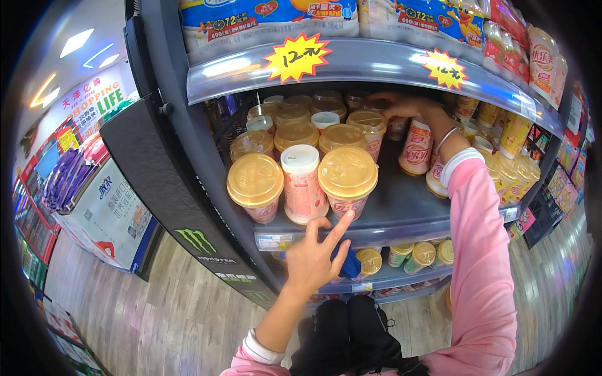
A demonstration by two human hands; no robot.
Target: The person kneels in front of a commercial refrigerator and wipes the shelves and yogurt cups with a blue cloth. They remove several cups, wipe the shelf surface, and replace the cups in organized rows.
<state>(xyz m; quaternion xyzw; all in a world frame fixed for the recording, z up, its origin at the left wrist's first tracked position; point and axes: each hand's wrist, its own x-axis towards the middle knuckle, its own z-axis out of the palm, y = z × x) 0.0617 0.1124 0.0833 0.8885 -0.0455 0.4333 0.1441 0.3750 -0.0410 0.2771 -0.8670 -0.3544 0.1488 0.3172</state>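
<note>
My left hand (312, 258) is at the shelf's front edge, its index finger extended to the lower front of a gold-lidded drink cup (348, 174). Blue cloth (349, 264) shows beside its thumb; whether the hand grips it is unclear. An inverted pink-and-white cup (304, 188) and another gold-lidded cup (255, 181) stand to the left in the front row. My right hand (404, 104) reaches deep into the shelf, among cups at the back. Its fingertips are in shadow, so any hold is hidden. Below its wrist, an inverted pink-and-white cup (416, 148) stands on the shelf.
Overhead, a shelf edge (225, 75) with yellow price tags carries packs of bottled drinks (268, 23). Yellow cups (505, 174) stand at the right. More lidded cups (420, 256) sit on the shelf below. A black side panel (178, 188) bounds the left.
</note>
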